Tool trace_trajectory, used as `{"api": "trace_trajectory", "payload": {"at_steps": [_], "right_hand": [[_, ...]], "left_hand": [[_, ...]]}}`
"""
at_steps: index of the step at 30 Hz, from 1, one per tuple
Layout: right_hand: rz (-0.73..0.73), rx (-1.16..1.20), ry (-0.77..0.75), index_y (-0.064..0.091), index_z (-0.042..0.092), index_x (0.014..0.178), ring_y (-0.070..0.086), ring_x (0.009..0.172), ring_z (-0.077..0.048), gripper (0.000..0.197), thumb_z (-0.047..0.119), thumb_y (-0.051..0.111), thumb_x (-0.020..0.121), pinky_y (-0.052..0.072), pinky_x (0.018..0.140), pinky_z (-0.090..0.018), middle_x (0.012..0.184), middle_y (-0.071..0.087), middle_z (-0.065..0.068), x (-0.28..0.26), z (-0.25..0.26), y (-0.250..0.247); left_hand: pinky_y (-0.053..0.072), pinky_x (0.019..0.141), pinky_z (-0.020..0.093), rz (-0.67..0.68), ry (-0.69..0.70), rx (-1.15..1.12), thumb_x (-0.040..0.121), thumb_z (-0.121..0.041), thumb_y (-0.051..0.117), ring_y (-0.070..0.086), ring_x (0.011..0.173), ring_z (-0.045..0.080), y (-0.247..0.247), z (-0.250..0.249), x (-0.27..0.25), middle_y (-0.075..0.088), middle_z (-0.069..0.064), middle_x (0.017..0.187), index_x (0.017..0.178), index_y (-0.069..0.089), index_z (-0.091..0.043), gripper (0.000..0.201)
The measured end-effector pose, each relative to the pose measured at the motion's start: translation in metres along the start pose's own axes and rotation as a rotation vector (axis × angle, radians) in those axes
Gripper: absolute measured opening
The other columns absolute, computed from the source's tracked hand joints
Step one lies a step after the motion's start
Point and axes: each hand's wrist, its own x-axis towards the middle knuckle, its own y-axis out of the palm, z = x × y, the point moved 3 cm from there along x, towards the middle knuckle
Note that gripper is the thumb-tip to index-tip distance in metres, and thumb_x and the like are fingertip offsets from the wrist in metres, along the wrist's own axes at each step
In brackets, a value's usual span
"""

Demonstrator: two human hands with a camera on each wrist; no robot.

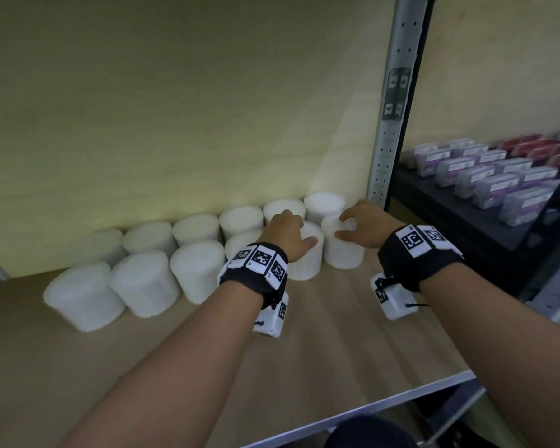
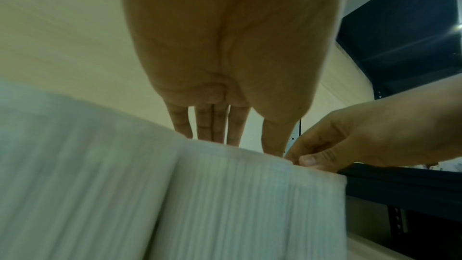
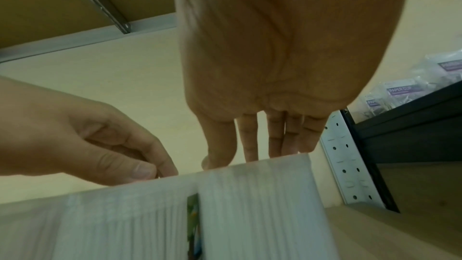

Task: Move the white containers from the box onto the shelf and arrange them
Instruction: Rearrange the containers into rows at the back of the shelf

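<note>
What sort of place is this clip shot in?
Probably a shop or stockroom shelf: identical white tubs stand in two rows on a wooden board, a perforated metal upright frames the bay, and the next shelf holds rows of small packs, some labelled Paper Clip.

black wristbands [image 1: 258, 281] tiled with white square-code tags [image 1: 260, 258], white corded boxes [image 1: 394, 301] underneath

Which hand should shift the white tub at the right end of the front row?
Right. The right hand grips that end tub by its top; the left hand holds the neighbouring tub.
</note>
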Motion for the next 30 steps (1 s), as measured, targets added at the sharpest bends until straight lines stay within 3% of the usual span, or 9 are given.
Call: {"api": "trace_trajectory", "payload": {"at_steps": [10, 12, 14, 18, 25, 30], "right_hand": [[0.083, 0.011, -0.092, 0.057, 0.026, 0.128, 0.044, 0.132, -0.023, 0.042, 0.011, 0.055, 0.089, 0.037, 0.109, -0.032, 0.145, 0.045, -0.003, 0.0016, 0.0015, -0.0087], [0.016, 0.071, -0.071, 0.058, 0.023, 0.126, 0.045, 0.13, -0.024, 0.037, 0.015, 0.054, 0.09, 0.038, 0.106, -0.033, 0.142, 0.046, -0.005, 0.0029, 0.0023, -0.0093], [-0.07, 0.087, -0.036, 0.057, 0.018, 0.126, 0.044, 0.128, -0.028, 0.037, 0.03, 0.056, 0.091, 0.039, 0.106, -0.037, 0.138, 0.047, -0.009, 0.0041, 0.0029, -0.0094], [-0.037, -0.032, 0.037, 0.052, 0.013, 0.13, 0.04, 0.127, -0.033, 0.056, 0.049, 0.058, 0.087, 0.037, 0.107, -0.044, 0.133, 0.045, -0.014, 0.0054, 0.0016, -0.0015], [0.007, -0.046, 0.016, 0.051, 0.015, 0.132, 0.037, 0.13, -0.033, 0.053, 0.043, 0.059, 0.088, 0.034, 0.108, -0.043, 0.135, 0.043, -0.012, 0.0033, 0.0036, -0.0024], [0.029, 0.037, -0.059, 0.06, 0.019, 0.124, 0.047, 0.125, -0.024, 0.035, 0.02, 0.062, 0.089, 0.04, 0.102, -0.031, 0.139, 0.047, -0.006, 0.0006, 0.0036, -0.007]], "left_hand": [[0.036, 0.106, 0.036, -0.014, 0.002, 0.002, 0.092, -0.043, 0.055, 0.042, 0.128, 0.027, 0.0019, -0.0002, -0.0001, 0.043, 0.011, 0.138, 0.136, 0.047, -0.008, 0.057], [0.037, 0.106, 0.037, -0.017, 0.001, -0.001, 0.092, -0.043, 0.055, 0.042, 0.128, 0.027, 0.0019, -0.0005, -0.0003, 0.043, 0.011, 0.138, 0.136, 0.047, -0.008, 0.057], [0.037, 0.106, 0.037, -0.014, 0.003, 0.002, 0.092, -0.043, 0.054, 0.041, 0.128, 0.027, 0.0018, -0.0011, -0.0006, 0.043, 0.011, 0.138, 0.136, 0.047, -0.008, 0.057], [0.037, 0.107, 0.037, -0.016, 0.003, 0.014, 0.093, -0.042, 0.054, 0.041, 0.128, 0.027, 0.002, -0.0018, -0.0012, 0.043, 0.011, 0.138, 0.137, 0.046, -0.008, 0.056], [0.036, 0.107, 0.037, -0.017, 0.003, 0.025, 0.093, -0.042, 0.052, 0.042, 0.128, 0.028, 0.0025, -0.0026, -0.0021, 0.043, 0.012, 0.138, 0.137, 0.045, -0.007, 0.056], [0.037, 0.105, 0.037, -0.024, -0.003, 0.015, 0.094, -0.041, 0.052, 0.042, 0.126, 0.028, 0.0044, -0.0018, -0.0028, 0.044, 0.011, 0.136, 0.135, 0.047, -0.007, 0.054]]}}
